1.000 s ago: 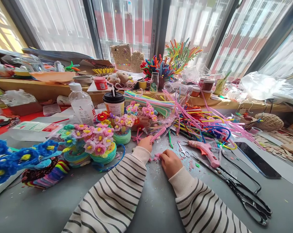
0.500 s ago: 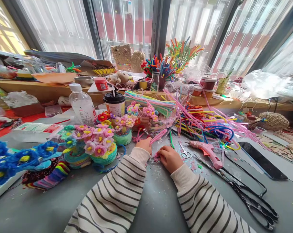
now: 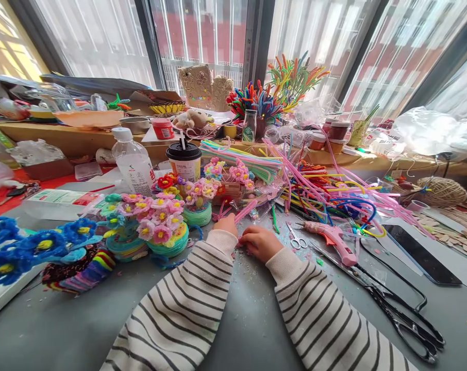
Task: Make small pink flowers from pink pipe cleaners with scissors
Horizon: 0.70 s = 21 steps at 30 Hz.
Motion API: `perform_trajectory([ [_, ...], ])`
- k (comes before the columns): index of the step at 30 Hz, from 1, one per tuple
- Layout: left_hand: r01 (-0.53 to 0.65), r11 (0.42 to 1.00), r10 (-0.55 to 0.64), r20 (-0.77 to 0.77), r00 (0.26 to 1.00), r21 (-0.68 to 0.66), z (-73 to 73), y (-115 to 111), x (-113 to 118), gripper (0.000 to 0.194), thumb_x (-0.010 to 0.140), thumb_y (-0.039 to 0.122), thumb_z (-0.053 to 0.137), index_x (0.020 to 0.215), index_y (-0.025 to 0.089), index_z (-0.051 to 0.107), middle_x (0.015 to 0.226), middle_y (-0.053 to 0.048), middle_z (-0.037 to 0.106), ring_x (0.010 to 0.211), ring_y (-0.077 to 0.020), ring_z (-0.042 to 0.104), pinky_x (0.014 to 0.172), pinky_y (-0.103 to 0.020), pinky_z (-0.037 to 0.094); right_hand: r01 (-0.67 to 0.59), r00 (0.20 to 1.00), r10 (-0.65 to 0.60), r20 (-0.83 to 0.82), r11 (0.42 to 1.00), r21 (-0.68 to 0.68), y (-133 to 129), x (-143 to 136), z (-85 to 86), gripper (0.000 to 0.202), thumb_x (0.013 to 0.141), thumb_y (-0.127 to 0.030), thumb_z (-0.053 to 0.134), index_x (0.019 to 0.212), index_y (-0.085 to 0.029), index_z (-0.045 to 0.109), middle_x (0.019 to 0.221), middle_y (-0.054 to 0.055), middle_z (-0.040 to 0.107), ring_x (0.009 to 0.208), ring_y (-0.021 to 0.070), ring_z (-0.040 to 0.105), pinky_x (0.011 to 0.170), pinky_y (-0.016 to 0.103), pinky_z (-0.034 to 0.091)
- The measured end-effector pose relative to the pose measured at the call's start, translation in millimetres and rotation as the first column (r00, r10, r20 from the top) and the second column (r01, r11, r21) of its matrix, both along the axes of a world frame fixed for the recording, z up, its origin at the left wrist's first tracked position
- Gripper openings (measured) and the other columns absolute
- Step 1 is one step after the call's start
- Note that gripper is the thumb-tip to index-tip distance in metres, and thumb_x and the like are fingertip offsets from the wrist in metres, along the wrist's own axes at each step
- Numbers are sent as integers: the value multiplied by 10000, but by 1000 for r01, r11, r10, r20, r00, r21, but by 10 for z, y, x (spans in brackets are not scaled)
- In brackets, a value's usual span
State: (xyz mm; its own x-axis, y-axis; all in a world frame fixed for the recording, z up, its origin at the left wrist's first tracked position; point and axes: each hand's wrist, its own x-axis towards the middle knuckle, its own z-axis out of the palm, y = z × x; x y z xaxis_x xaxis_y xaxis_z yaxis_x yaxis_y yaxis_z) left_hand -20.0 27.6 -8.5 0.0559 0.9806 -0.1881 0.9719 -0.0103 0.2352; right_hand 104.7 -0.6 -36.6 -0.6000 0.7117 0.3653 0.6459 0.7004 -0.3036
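My left hand (image 3: pixel 226 225) is closed on a bent pink pipe cleaner (image 3: pixel 247 208), whose loop sticks out beyond the fingers toward the back right. Close by on its right, my right hand (image 3: pixel 260 242) has its fingers curled and pressed together, the tips almost touching the left hand. Whatever those fingertips hold is hidden. Pink fuzz and fine scraps lie on the grey table (image 3: pixel 249 304) below them. Left of my left hand stand pots of pipe-cleaner flowers, pink ones (image 3: pixel 162 219) closest and blue ones (image 3: pixel 44 242) farther out.
Small scissors (image 3: pixel 296 237), a pink glue gun (image 3: pixel 334 239), large black scissors (image 3: pixel 403 319) and a phone (image 3: pixel 421 252) lie to the right. Loose pipe cleaners (image 3: pixel 334 193) are heaped behind. A water bottle (image 3: pixel 133 162) and a lidded cup (image 3: pixel 184 162) stand at the back left.
My right hand has shifted left, closer to my left hand. The pink loop held by my left hand now sits slightly lower and farther left. The whole view has shifted slightly.
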Motion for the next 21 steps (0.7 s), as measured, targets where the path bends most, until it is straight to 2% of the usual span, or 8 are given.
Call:
perform_trajectory([
  [4, -28, 1000, 28, -15, 999, 3, -18, 19, -33, 267, 673, 172, 407, 937, 183, 445, 857, -90, 594, 797, -194, 562, 650, -268, 423, -43, 998, 44, 35, 999, -25, -86, 56, 37, 231, 619, -23, 497, 746, -153, 638, 740, 36, 600, 688, 129, 538, 642, 199, 417],
  [6, -58, 998, 58, -26, 998, 6, -13, 16, -40, 282, 662, 188, 432, 944, 178, 437, 855, -98, 593, 797, -202, 563, 646, -277, 427, -14, 1000, 14, 15, 999, -43, -111, 74, 46, 231, 620, -31, 503, 749, -166, 641, 729, 26, 603, 680, 125, 543, 632, 194, 420],
  [8, -83, 997, 83, -25, 996, 6, 0, 11, -41, 299, 653, 200, 447, 950, 166, 430, 857, -115, 592, 805, -216, 561, 651, -293, 428, 101, 994, -103, -43, 994, -46, -96, 72, 53, 229, 639, -45, 499, 771, -170, 638, 731, 22, 604, 674, 117, 547, 626, 186, 422],
  [10, -96, 995, 96, -15, 995, 4, 17, 5, -41, 321, 651, 200, 450, 967, 153, 418, 868, -134, 588, 821, -226, 556, 665, -304, 426, 266, 958, -267, -106, 964, -31, -38, 46, 65, 217, 674, -72, 486, 806, -166, 629, 763, 27, 602, 688, 111, 548, 638, 181, 420],
  [13, -103, 995, 103, -7, 995, -1, 50, -4, -41, 348, 645, 167, 445, 990, 135, 405, 892, -156, 580, 843, -234, 549, 682, -310, 421, 420, 906, -419, -60, 908, 4, 103, -40, 93, 216, 730, -118, 444, 857, -162, 613, 822, 41, 591, 735, 120, 542, 668, 191, 413],
  [16, -94, 996, 94, -1, 996, 3, 94, -21, -37, 336, 652, 138, 417, 988, 137, 411, 906, -153, 579, 844, -229, 550, 680, -303, 421, 407, 912, -408, 42, 913, 25, 255, -149, 118, 226, 746, -127, 422, 870, -145, 610, 857, 66, 583, 774, 148, 535, 683, 218, 409],
  [21, -60, 997, 58, 31, 998, 45, 158, -65, -20, 255, 713, 173, 332, 947, 202, 429, 887, -95, 594, 818, -199, 562, 664, -287, 423, 252, 959, -253, 128, 967, 24, 427, -239, 108, 228, 742, -102, 432, 839, -183, 621, 882, 43, 594, 814, 143, 527, 720, 207, 388],
])
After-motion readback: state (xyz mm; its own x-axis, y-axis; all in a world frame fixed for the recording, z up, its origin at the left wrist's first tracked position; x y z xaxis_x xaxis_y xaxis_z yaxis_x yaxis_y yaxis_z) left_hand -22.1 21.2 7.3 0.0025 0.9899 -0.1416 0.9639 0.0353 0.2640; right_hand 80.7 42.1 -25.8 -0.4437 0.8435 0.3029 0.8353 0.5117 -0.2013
